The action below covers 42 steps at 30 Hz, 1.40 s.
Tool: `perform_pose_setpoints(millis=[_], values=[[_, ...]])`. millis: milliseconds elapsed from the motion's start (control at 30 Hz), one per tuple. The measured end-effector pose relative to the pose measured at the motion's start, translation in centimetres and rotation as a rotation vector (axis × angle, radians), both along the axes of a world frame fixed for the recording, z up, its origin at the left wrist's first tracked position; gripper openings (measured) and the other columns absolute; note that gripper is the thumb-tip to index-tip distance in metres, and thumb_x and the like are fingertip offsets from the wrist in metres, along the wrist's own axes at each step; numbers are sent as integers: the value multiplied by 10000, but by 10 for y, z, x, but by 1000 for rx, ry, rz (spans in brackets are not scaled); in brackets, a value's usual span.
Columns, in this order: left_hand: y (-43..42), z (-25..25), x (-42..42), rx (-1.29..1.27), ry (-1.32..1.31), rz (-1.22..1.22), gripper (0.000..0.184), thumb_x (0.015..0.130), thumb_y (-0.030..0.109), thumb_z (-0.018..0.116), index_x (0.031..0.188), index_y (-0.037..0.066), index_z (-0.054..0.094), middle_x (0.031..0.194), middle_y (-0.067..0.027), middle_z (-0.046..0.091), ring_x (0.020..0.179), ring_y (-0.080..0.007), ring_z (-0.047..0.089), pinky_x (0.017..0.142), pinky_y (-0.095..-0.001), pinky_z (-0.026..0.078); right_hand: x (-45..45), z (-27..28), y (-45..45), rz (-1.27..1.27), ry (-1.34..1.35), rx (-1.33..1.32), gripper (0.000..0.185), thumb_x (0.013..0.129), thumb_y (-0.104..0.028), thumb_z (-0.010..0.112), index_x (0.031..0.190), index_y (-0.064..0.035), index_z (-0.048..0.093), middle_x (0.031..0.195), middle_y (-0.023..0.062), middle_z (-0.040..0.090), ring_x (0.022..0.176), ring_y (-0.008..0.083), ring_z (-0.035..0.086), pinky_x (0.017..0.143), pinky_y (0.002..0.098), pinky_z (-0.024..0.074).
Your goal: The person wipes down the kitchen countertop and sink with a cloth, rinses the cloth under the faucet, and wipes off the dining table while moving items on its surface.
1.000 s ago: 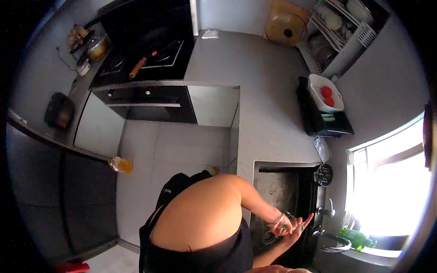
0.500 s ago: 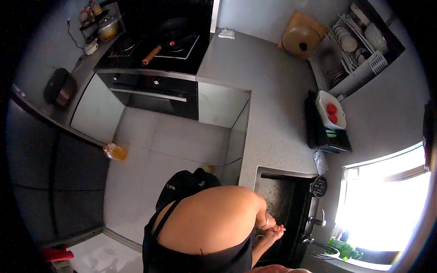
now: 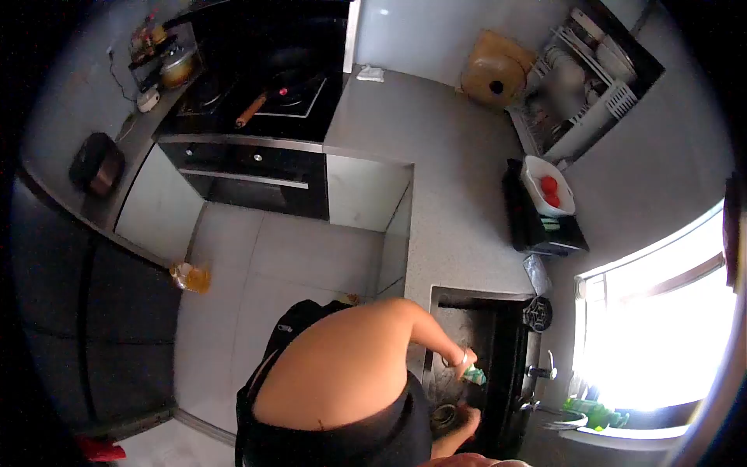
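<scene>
My left hand [image 3: 464, 361], with a bracelet at the wrist, is over the sink [image 3: 459, 321]. Its fingers are closed on a small green-and-white thing [image 3: 475, 376], like a crumpled cloth or sponge; its kind is unclear. Lower in the view, my right hand [image 3: 468, 423] is inside the sink, smeared by motion, so its fingers cannot be made out. Close beside it lies a round, metallic-looking ring shape [image 3: 444, 416], partly in shadow. A faucet [image 3: 542, 370] stands at the sink's far side.
A grey countertop [image 3: 459, 210] runs from sink to stove. On it are a white bowl [image 3: 556, 198] with red fruit and a dish rack [image 3: 572, 101]. A pan [image 3: 292, 82] sits on the stove. Green bottles [image 3: 595, 415] lie by the window. A bottle [image 3: 191, 277] stands on the floor.
My hands, close together before, are now apart. My left hand has moved away from the right, and the green-and-white thing now shows in it. The whole view has shifted slightly.
</scene>
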<state>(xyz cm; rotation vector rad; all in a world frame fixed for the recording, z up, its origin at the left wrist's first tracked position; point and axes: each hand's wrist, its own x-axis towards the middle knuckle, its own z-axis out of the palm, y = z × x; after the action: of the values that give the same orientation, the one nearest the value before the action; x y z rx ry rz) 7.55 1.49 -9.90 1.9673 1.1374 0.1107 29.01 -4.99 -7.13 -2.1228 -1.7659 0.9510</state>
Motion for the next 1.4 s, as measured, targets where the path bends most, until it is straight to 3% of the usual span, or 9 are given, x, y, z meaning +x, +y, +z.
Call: perform_pose_setpoints(millis=[67, 100, 200, 367, 500, 633, 1033, 1167, 1400], values=[[0, -1, -12, 92, -59, 78, 746, 467, 425, 818, 1017, 14, 525, 908, -151, 599, 874, -327, 580, 743, -414, 468, 9, -31, -5, 99, -372, -14, 406, 897, -345, 485, 1142, -26, 539, 1094, 94, 576, 950, 210, 562, 817, 321, 446], [-2, -3, -15, 145, -102, 114, 748, 477, 474, 804, 1007, 27, 524, 916, -151, 598, 874, -332, 573, 735, -421, 464, 30, -68, 3, -50, 290, 188, 422, 888, -374, 504, 1114, -20, 547, 1091, 87, 571, 951, 202, 556, 790, 308, 458], [-29, 44, -26, 299, 34, 203, 442, 692, 436, 635, 942, 76, 575, 909, -155, 591, 854, -326, 567, 695, -429, 467, -59, 30, -22, -280, 1082, -208, 457, 894, -444, 484, 1104, -39, 521, 1032, 33, 561, 929, 141, 523, 727, 270, 437], [-50, 92, -48, 592, -63, 38, 300, 771, 368, 560, 842, 84, 625, 828, -141, 604, 813, -285, 580, 684, -407, 481, -92, 27, -35, -340, 1433, -128, 301, 925, -305, 477, 1109, -67, 491, 931, 29, 580, 740, 132, 570, 611, 216, 433], [-58, 95, -74, 28, -225, 135, 463, 734, 428, 653, 932, 11, 611, 883, -187, 628, 819, -253, 615, 692, -362, 477, -99, 62, -50, -413, 1427, -2, 378, 781, -20, 498, 1158, -17, 466, 1029, 77, 555, 879, 141, 552, 750, 250, 450], [-63, 110, -129, -674, -561, 102, 372, 798, 335, 643, 1015, 33, 613, 870, -26, 617, 781, -93, 554, 662, -252, 454, -137, 85, -64, -370, 1412, -4, 531, 679, 12, 456, 1209, 9, 430, 1133, 102, 522, 957, 165, 528, 790, 256, 424], [-77, 136, -394, -503, -1133, 641, 284, 907, 187, 509, 1151, 41, 517, 1009, -54, 579, 966, -152, 543, 892, -317, 418, -387, 131, -29, 292, 687, 63, 430, 715, -135, 557, 1137, -49, 540, 1159, 90, 542, 1154, 221, 455, 995, 363, 317], [-95, 128, -454, -232, -1039, 531, 361, 918, 188, 495, 1261, 79, 462, 1109, -40, 576, 1053, -138, 516, 926, -317, 405, -493, 110, -14, 362, 948, 18, 357, 808, -95, 560, 1140, 24, 505, 1059, 86, 575, 987, 163, 527, 869, 308, 406], [-136, 128, -551, -242, -1271, 797, 402, 918, 168, 483, 1297, 65, 399, 1276, -24, 472, 1165, -157, 457, 1006, -350, 360, -583, 131, 12, 704, 625, -118, 226, 894, -176, 516, 954, 27, 596, 783, -9, 570, 747, 76, 494, 660, 229, 413]])
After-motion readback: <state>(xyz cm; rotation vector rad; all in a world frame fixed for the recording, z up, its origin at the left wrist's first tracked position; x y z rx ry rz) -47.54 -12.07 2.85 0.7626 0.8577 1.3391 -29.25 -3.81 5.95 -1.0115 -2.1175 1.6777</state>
